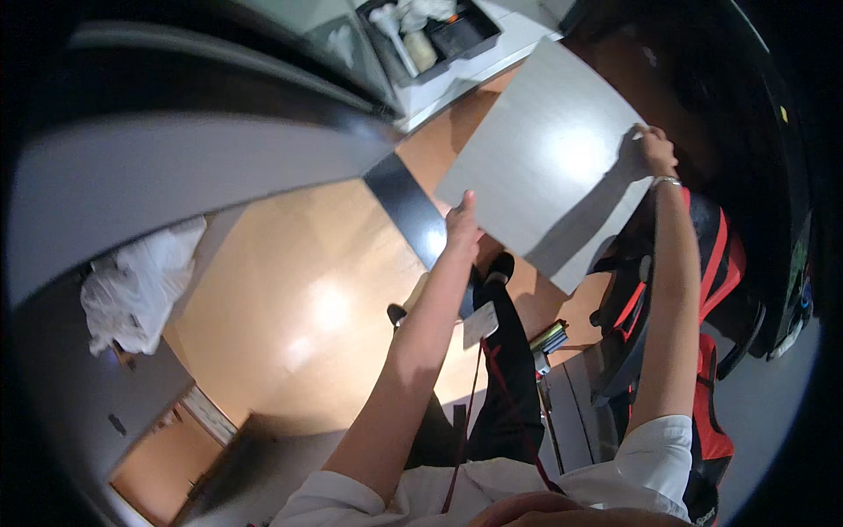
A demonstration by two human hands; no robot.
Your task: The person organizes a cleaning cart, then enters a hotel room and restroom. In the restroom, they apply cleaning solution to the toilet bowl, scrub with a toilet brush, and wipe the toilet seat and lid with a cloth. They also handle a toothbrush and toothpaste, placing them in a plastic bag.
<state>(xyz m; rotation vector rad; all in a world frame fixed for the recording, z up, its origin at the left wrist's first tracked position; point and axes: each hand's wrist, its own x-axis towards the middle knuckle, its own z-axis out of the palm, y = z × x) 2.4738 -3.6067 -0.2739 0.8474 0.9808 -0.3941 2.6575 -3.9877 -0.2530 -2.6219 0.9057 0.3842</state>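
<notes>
A pale grey rectangular panel is held out in front of me, above the floor and tilted in view. My left hand grips its near left edge, thumb up along the face. At the opposite edge, my right hand has its fingers curled round the rim; the underside is hidden. A bright glare and the shadow of my right arm fall across the panel's face. A card on a red lanyard hangs from my neck below the panel.
A red and black padded chair stands close by my right arm. Beyond the panel is a black crate holding several items. A white plastic bag lies at the left. A dark strip crosses the tan floor.
</notes>
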